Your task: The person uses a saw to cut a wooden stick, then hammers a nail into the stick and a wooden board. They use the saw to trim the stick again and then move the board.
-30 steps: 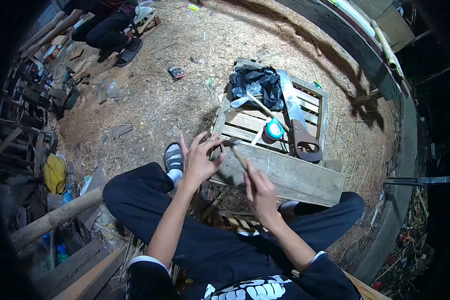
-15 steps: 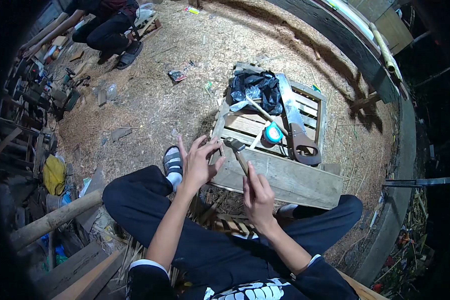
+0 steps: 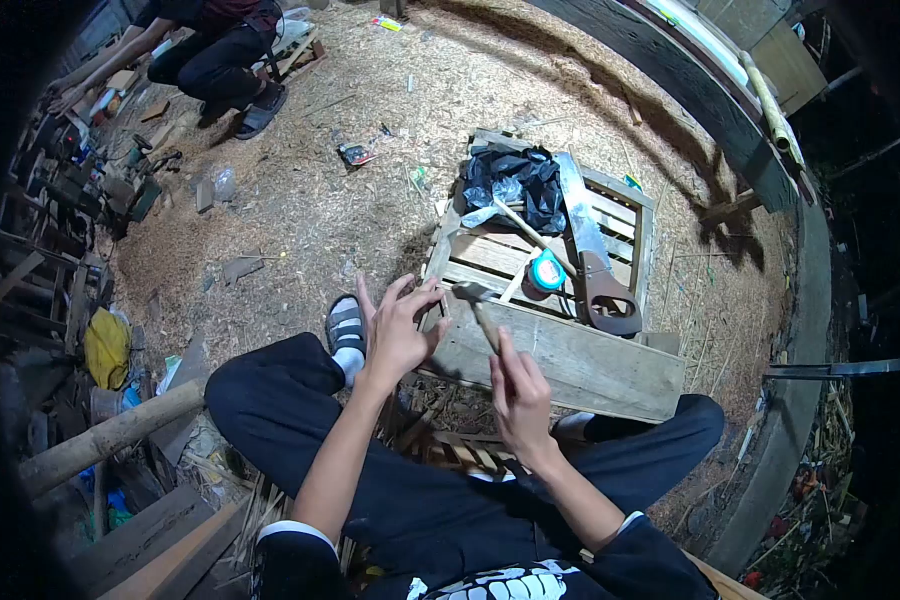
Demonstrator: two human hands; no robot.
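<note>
My right hand [image 3: 521,392] is wrapped round the handle of a hammer [image 3: 483,312], whose blurred head is near the left end of a wide wooden board [image 3: 580,362]. At that end my left hand [image 3: 400,325] has thumb and fingers curved round the board's edge; whether a small piece sits between them is too small to tell. Behind the board, a slatted wooden frame [image 3: 647,235] bears a handsaw [image 3: 595,250], a blue round container [image 3: 546,270], a black plastic bag [image 3: 540,185] and a wooden-handled tool [image 3: 530,232].
A person [image 3: 220,70] crouches at the upper left beside scattered tools and wood pieces. A round pole [image 3: 115,440] and a yellow bag [image 3: 107,350] lie at the left. A concrete edge [image 3: 795,400] curves along the right, and a thick beam [image 3: 710,105] crosses the upper right.
The hammer head has shifted slightly and is now blurred by motion. My left hand has stayed in nearly the same place at the board's end.
</note>
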